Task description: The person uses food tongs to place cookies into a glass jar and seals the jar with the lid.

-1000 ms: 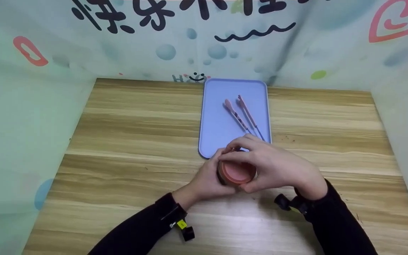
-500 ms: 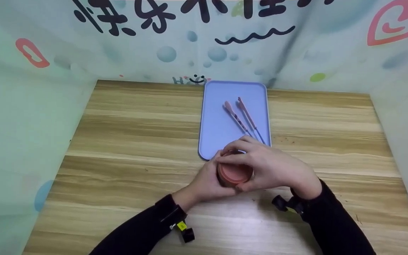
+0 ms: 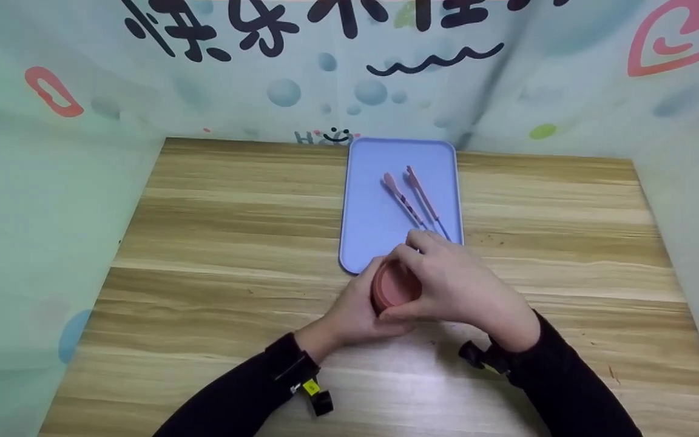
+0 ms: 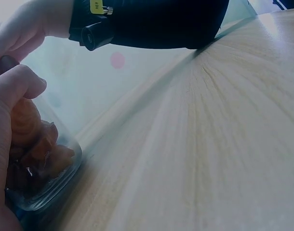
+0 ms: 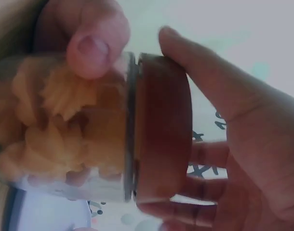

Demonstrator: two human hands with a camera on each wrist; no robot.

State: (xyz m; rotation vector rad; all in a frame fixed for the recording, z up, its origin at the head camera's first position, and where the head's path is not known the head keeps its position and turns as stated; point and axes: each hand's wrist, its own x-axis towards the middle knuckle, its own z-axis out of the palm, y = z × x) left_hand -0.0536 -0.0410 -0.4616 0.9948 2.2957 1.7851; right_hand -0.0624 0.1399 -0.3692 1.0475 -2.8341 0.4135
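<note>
A glass jar (image 5: 65,134) of orange-brown food pieces stands on the wooden table just in front of the blue tray (image 3: 380,158). It has a reddish-brown lid (image 3: 391,284). My left hand (image 3: 358,306) wraps round the jar's body from the left, its thumb (image 5: 94,43) on the glass. My right hand (image 3: 446,282) grips the lid (image 5: 161,130) from the right, fingers curled over its rim. The left wrist view shows the jar (image 4: 46,163) from low down, with the table beyond it.
Two pink utensils (image 3: 407,197) lie side by side on the tray. A printed cloth backdrop (image 3: 349,67) walls in the table at the back and on both sides. Bare wooden tabletop (image 3: 216,243) stretches to the left and right of the hands.
My right hand has turned and slid further over the lid, covering more of it. Both hands and the jar have shifted slightly away from me, toward the tray.
</note>
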